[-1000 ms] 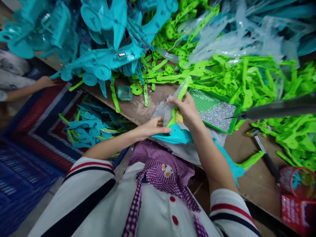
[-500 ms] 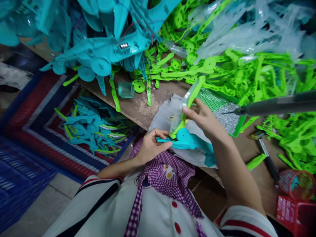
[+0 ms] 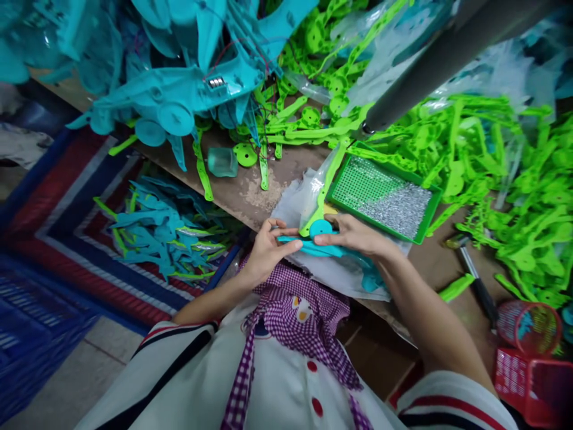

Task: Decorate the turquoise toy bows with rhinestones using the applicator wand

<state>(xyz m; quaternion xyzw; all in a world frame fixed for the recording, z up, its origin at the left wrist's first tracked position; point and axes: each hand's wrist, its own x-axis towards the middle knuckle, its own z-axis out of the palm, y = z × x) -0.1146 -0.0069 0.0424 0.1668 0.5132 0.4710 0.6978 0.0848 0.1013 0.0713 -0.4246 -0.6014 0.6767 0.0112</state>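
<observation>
Both hands hold a teal plastic toy part [image 3: 331, 249] low over a grey cloth [image 3: 286, 206]. My left hand [image 3: 268, 251] pinches its left end between thumb and fingers. Around the round teal hub [image 3: 320, 227] my right hand [image 3: 353, 235] is closed, the thumb lying on its near side. From the hub a lime green arm [image 3: 330, 179] slants up and away, with a clear film or clear piece [image 3: 313, 194] along its left side. A dark rod-shaped tool [image 3: 412, 80], its thin tip near the green arm's upper end, slants in from the upper right.
A green perforated tray [image 3: 353, 185] holds many small silvery metal pieces. Lime green parts [image 3: 474, 143] and teal shells [image 3: 165, 95] are heaped behind. A hammer [image 3: 474, 275] and red baskets [image 3: 528, 328] lie at right. Finished-looking teal-green parts [image 3: 156, 227] are piled below left.
My right hand has moved from the green arm down to the teal hub. The dark tool has swung from the right to above the green arm, uncovering the tray. My left hand keeps its pinch.
</observation>
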